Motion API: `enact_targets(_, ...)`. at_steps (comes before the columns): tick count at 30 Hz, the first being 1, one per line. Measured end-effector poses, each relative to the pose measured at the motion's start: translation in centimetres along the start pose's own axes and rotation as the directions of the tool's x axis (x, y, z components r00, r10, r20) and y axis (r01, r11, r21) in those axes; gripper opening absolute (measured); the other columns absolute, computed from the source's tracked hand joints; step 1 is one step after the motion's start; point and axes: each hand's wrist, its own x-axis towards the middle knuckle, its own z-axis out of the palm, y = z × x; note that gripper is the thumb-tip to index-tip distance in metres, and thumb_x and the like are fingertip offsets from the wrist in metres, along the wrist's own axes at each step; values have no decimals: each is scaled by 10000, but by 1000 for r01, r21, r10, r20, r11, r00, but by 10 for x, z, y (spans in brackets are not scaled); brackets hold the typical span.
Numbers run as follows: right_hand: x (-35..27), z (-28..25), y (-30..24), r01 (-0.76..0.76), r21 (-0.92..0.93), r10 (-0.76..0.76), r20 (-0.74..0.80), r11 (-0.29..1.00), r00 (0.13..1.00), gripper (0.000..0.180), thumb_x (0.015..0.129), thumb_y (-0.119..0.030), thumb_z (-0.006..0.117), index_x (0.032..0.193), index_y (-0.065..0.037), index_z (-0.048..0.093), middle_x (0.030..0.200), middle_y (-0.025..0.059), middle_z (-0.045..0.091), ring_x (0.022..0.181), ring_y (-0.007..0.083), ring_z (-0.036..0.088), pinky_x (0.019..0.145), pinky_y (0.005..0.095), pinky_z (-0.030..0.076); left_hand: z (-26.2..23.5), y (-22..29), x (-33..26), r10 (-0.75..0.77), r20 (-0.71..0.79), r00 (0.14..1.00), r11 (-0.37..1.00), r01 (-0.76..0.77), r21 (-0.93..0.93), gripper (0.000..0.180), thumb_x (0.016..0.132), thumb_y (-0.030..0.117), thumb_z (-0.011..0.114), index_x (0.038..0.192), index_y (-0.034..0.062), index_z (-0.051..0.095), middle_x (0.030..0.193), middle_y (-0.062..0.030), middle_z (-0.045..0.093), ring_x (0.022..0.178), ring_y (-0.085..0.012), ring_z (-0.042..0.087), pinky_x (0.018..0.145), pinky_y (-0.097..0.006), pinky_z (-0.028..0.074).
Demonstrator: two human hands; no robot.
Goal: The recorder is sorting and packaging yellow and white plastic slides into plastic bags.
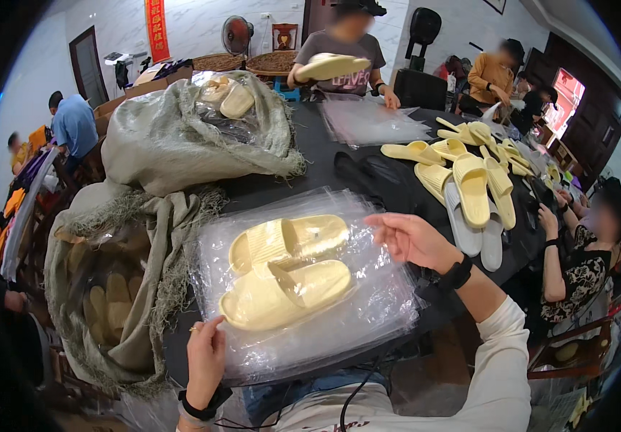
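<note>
On the bag stack (310, 351), yellow slippers (264, 297) are flanked by left hand (205, 358) (left edge, pinch unclear) and right hand (417, 242) (right edge, fingers loosely spread).

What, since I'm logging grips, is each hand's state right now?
Left hand: beside the yellow slippers; grip cannot be told.
Right hand: open, nothing visibly held.

Left of the fan (236, 34), a long red strip (156, 14) has yellow writing (157, 32) going down. Right of the fan, a grey shirt (318, 52) has pink letters (351, 83). Nearer than the fan, a white shirt (487, 374) shows bits of dark letters
</note>
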Motion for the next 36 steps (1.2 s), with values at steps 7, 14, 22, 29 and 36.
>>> enact_targets(7,-3,-4,2,-35,-715,538,492,698,684,412,882,0,477,1292,45,475,1317,117,524,966,150,561,894,304,459,24,1,-3,244,-164,956,957,-209,202,552,725,-49,630,1251,-21,464,1301,-254,431,1155,-444,435,946,-416,396)
enact_targets(14,52,30,39,556,-831,82,553,-11,829,607,886,-252,583,1401,-58,327,1370,216,413,1225,365,433,1027,408,353,58,-16,-8,110,32,993,962,-115,247,795,907,436,463,1428,-67,134,1464,-321,135,1365,-448,166,1067,-552,195)
enact_targets(22,108,83,96,374,-921,1,376,-107,927,595,861,-411,574,1247,25,452,1254,263,454,1241,403,351,1010,497,312,68,-17,-11,98,-35,995,953,-84,290,805,895,491,460,1423,-49,181,1469,-301,161,1365,-423,197,1075,-519,207)
enact_targets(29,100,73,98,334,-833,-248,244,441,937,294,829,-252,627,1038,-45,633,994,181,569,948,350,525,827,415,428,68,-16,-12,67,-52,996,964,-51,261,795,866,472,522,1406,-44,247,1450,-308,208,1345,-432,234,1066,-521,226)
enact_targets(36,41,-40,53,284,-958,-383,246,45,890,238,795,-183,633,984,-42,667,1012,188,604,891,394,558,808,466,450,67,-15,-10,98,-52,994,933,-73,353,868,808,610,535,1355,-42,364,1410,-329,274,1321,-457,264,1060,-521,234)
